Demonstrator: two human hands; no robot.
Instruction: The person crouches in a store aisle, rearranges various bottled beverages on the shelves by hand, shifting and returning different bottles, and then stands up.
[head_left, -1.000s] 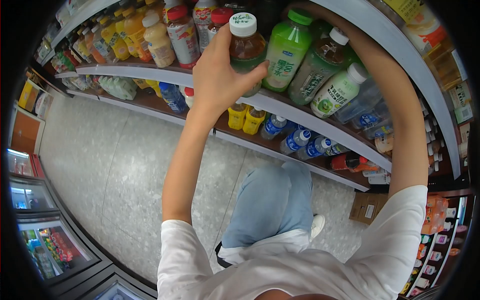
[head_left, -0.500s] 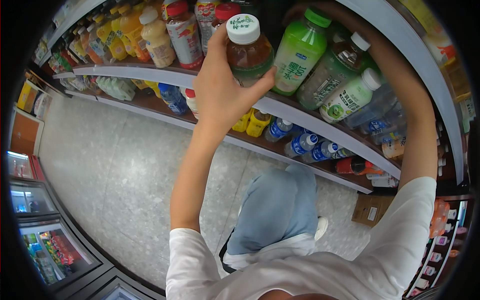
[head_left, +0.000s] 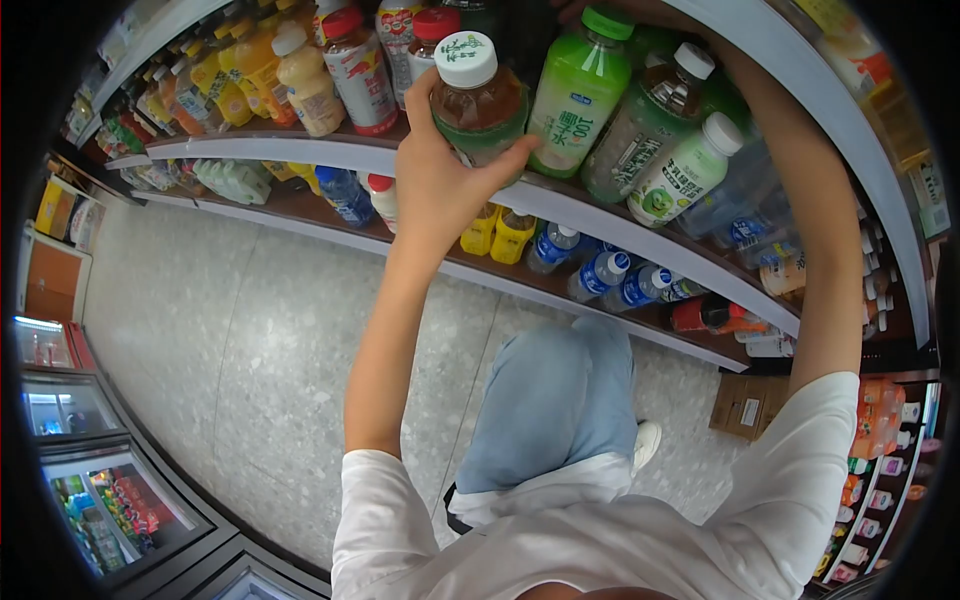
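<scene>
My left hand (head_left: 447, 182) is wrapped round a bottle of brown drink (head_left: 482, 108) with a white cap and a green label, at the front of the upper shelf. Just right of it stands a green-capped coconut water bottle (head_left: 582, 92). Beyond that are a dark-green-labelled bottle (head_left: 643, 145) with a white cap and a smaller white and green bottle (head_left: 682, 178). My right arm (head_left: 822, 215) reaches into the shelf behind these bottles. Only a dim part of my right hand (head_left: 568, 10) shows at the top edge; its fingers are hidden in shadow.
Red-capped bottles (head_left: 357, 75) and yellow drinks (head_left: 262, 70) line the shelf to the left. The lower shelf (head_left: 640, 325) carries water bottles (head_left: 602, 275). A cardboard box (head_left: 745, 405) sits on the floor at right. Glass-fronted coolers (head_left: 120, 505) stand at lower left.
The view has shifted slightly, so the shelf appears a little further left and up. My left hand keeps its hold on the brown drink bottle; my right arm stays reached in behind the bottles.
</scene>
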